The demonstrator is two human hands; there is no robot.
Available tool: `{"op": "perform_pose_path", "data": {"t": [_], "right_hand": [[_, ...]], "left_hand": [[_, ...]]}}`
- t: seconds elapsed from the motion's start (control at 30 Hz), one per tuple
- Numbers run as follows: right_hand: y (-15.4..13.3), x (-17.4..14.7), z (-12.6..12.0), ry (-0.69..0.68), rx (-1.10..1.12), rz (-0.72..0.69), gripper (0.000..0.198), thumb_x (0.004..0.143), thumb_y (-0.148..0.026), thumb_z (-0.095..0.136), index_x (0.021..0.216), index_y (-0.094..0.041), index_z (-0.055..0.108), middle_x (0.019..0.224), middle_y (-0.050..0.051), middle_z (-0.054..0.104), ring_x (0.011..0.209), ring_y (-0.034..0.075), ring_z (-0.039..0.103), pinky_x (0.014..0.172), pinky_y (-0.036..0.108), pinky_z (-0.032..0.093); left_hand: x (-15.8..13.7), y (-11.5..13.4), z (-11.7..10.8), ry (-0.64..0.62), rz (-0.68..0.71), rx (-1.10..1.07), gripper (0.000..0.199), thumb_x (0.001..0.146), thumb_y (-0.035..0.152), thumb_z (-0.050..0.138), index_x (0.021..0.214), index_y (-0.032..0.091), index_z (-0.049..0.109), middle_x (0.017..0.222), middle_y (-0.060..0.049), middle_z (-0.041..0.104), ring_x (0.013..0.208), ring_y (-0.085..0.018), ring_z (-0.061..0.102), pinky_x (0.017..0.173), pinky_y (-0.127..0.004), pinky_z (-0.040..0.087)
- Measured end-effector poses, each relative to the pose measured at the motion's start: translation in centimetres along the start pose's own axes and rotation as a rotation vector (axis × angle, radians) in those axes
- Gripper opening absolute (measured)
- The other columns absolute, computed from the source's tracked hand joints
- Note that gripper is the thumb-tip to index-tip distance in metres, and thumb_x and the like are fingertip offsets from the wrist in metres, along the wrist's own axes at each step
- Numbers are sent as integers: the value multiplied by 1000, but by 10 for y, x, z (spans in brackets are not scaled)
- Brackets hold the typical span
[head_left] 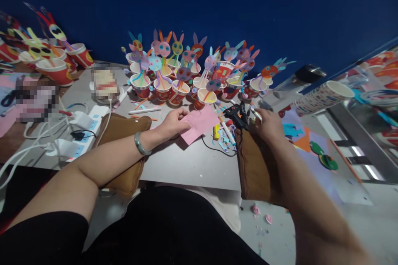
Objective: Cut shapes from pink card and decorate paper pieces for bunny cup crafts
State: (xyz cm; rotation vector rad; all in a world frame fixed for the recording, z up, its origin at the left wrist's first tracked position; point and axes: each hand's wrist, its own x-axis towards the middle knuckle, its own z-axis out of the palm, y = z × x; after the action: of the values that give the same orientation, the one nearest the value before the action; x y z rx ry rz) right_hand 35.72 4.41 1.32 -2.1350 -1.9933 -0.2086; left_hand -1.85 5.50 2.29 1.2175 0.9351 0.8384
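Note:
My left hand point(173, 125) pinches the edge of a sheet of pink paper point(202, 123) above the grey table. My right hand point(270, 125) is closed on a white marker point(255, 112), its tip end pointing up and to the left. Just left of that hand lies a black glue gun point(238, 115), its dark cord curving over the table. Between the paper and the glue gun are a small yellow object point(216, 132), another white marker point(228, 130) and several paper scraps. Behind the paper stand paper cups point(206, 97) with colourful rabbit-faced paper figures point(183, 75).
At left lie a white power strip point(90, 128) with tangled cables and a brown cushion point(124, 138). Another brown cushion point(256, 165) is under my right forearm. Stacked cups point(323, 97), a clear bottle point(292, 85) and coloured paper lie right. A blue wall point(199, 4) rises behind.

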Motion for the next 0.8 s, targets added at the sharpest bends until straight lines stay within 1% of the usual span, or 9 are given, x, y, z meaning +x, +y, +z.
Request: {"op": "perform_pose_path", "data": {"t": [0.07, 0.17, 0.27, 0.33, 0.43, 0.57, 0.67, 0.73, 0.8], "right_hand": [[-16, -13, -6, 59, 17, -45, 34, 85, -19, 53, 116, -13, 65, 115, 21, 68, 105, 31, 61, 92, 43, 46], [-49, -42, -13, 152, 120, -186, 24, 89, -26, 52, 108, -18, 66, 104, 14, 72, 98, 29, 64, 88, 42, 49], [-86, -74, -15, 65, 193, -375, 18, 93, -26, 51, 102, -22, 67, 93, 11, 73, 88, 27, 66, 80, 40, 49], [-105, -91, -15, 47, 230, -508, 16, 94, -23, 52, 99, -22, 66, 90, 9, 73, 84, 25, 65, 80, 40, 48], [-121, -105, -15, 7, 237, -647, 15, 94, -17, 52, 92, -22, 66, 78, 5, 71, 76, 22, 62, 80, 38, 47], [-118, -104, -21, 30, 184, -611, 18, 91, -15, 51, 85, -23, 66, 74, 5, 70, 71, 22, 60, 82, 39, 47], [-96, -94, -31, 34, 133, -476, 18, 92, -20, 51, 87, -24, 68, 77, 5, 73, 75, 22, 64, 87, 40, 46], [-70, -85, -38, 87, 80, -317, 18, 90, -25, 53, 84, -23, 69, 78, 7, 74, 77, 24, 66, 89, 42, 46], [-34, -78, -46, 209, 6, -80, 21, 87, -32, 53, 91, -20, 71, 82, 11, 74, 80, 28, 68, 85, 43, 48]], "left_hand": [[3, 0, -1, 117, 62, -50, 37, 56, 24, 67, 90, 18, 52, 79, 3, 59, 70, -10, 54, 64, -22, 43], [7, 0, -4, 247, 152, -58, 37, 60, 25, 64, 93, 19, 49, 81, 3, 57, 69, -9, 52, 64, -22, 43], [6, 1, -5, 249, 202, 19, 35, 61, 25, 63, 92, 19, 49, 83, 2, 55, 71, -10, 51, 66, -22, 43], [2, 2, -3, 192, 226, 75, 33, 60, 25, 62, 91, 19, 51, 85, 2, 56, 75, -10, 52, 69, -22, 43], [-6, 5, 0, -48, 191, 143, 28, 58, 20, 60, 86, 17, 55, 83, 2, 57, 77, -11, 52, 70, -22, 43], [-16, 9, 0, -586, 42, 217, 26, 59, 15, 61, 84, 16, 61, 80, 2, 60, 72, -10, 53, 65, -22, 43], [-19, 10, -1, -855, 20, 319, 30, 58, 10, 61, 87, 17, 66, 84, 1, 65, 77, -11, 56, 70, -22, 45], [-19, 10, -2, -935, 23, 364, 33, 57, 7, 59, 87, 18, 68, 86, 2, 67, 79, -12, 58, 73, -24, 46], [-19, 9, -2, -973, 22, 378, 34, 56, 6, 58, 86, 19, 69, 86, 1, 68, 80, -13, 59, 74, -26, 47]]}}
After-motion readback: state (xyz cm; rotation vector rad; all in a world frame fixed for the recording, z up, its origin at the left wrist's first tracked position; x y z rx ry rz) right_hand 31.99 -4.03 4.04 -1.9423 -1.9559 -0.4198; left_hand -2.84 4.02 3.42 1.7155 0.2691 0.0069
